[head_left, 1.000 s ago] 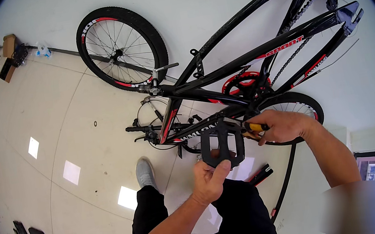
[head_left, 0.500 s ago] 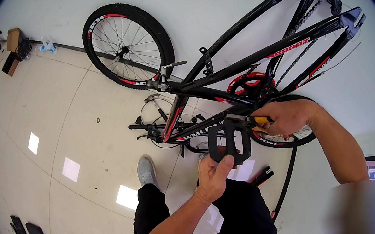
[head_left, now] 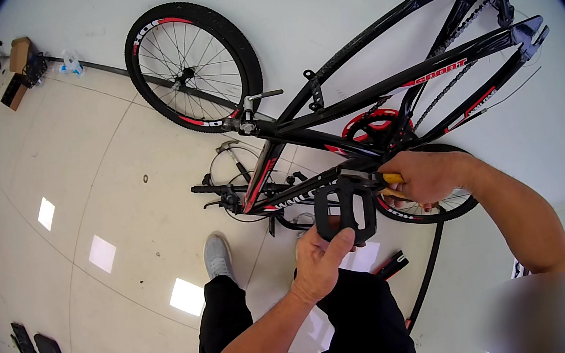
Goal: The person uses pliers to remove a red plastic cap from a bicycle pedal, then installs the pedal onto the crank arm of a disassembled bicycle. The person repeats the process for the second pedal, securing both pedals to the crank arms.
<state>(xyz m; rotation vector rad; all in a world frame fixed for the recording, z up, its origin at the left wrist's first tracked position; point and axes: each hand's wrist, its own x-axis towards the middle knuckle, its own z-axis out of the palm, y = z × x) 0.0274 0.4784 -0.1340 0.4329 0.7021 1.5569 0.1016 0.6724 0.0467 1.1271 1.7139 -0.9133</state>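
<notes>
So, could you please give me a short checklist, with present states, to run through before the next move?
1. Black, openwork rectangular pedal gripped by the left hand: ok, held at its lower edge.
2. Yellow-handled tool gripped by the right hand: ok.
3. Tool's tip seated on the pedal: cannot tell; they meet in the view, but contact is unclear.
4. Pedal clear of the black bicycle frame with red-and-white decals: cannot tell; the two overlap in this single view.
5. Wheel fitted between the frame's forked ends at upper right: not ok, none there.
</notes>
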